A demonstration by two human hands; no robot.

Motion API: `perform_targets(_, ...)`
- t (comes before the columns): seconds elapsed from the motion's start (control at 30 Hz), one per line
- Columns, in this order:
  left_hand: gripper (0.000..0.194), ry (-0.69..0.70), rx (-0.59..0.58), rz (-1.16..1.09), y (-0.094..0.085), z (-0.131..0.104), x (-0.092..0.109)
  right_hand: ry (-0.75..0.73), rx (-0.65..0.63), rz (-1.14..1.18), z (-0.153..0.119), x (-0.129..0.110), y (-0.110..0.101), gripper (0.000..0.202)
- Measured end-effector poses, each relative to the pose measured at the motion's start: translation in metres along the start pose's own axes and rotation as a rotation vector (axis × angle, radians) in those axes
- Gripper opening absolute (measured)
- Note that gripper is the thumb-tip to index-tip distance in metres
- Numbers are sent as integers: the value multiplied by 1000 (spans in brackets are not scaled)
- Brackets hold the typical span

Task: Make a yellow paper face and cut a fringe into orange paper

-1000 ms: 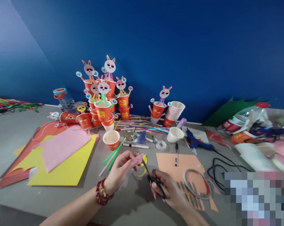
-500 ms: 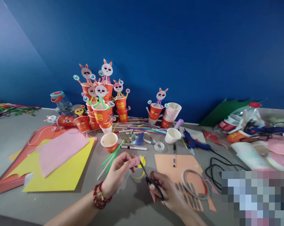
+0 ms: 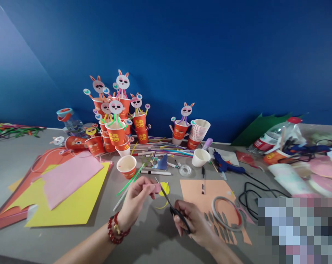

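Observation:
Between thumb and fingers, my left hand (image 3: pixel 138 196) pinches a small pink piece of paper (image 3: pixel 155 188). My right hand (image 3: pixel 190 219) grips black-handled scissors (image 3: pixel 180 219), whose blades point up and left, close beside the pink piece. The blades look closed or almost so. Behind them on the table lies a yellow paper disc (image 3: pixel 164 189), with a thin curved yellow strip (image 3: pixel 162 206) just below it. An orange paper sheet (image 3: pixel 192 192) with cut-out shapes lies to the right of the scissors.
Red cups with rabbit figures (image 3: pixel 115 128) stand stacked at the back left. Yellow paper (image 3: pixel 80 205) and pink paper (image 3: pixel 72 176) lie at left. An open cup (image 3: pixel 126 167) stands beyond my left hand. A blue glue gun (image 3: pixel 228 165) with a black cable and a tape ring (image 3: pixel 214 212) are at right.
The pink piece and my left hand have shifted slightly left, away from the scissor blades. More of the yellow disc shows between them. My right hand still holds the scissors.

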State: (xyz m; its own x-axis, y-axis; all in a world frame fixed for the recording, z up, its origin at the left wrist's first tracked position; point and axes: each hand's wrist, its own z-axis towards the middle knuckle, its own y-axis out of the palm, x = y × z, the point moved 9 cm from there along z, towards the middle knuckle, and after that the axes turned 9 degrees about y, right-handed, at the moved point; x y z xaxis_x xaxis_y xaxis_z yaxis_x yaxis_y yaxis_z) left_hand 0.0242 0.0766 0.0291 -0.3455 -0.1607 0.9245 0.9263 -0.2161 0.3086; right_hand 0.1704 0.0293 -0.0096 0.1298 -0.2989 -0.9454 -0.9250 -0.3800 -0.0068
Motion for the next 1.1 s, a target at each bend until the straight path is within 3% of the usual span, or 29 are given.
perform_targets(0.87, 24, 56, 48, 29, -9, 2, 4, 66, 0, -4, 3, 18, -4, 38)
perform_targets(1.1, 26, 71, 45, 71, -11, 3, 6, 89, -2, 12, 2, 16, -3, 41)
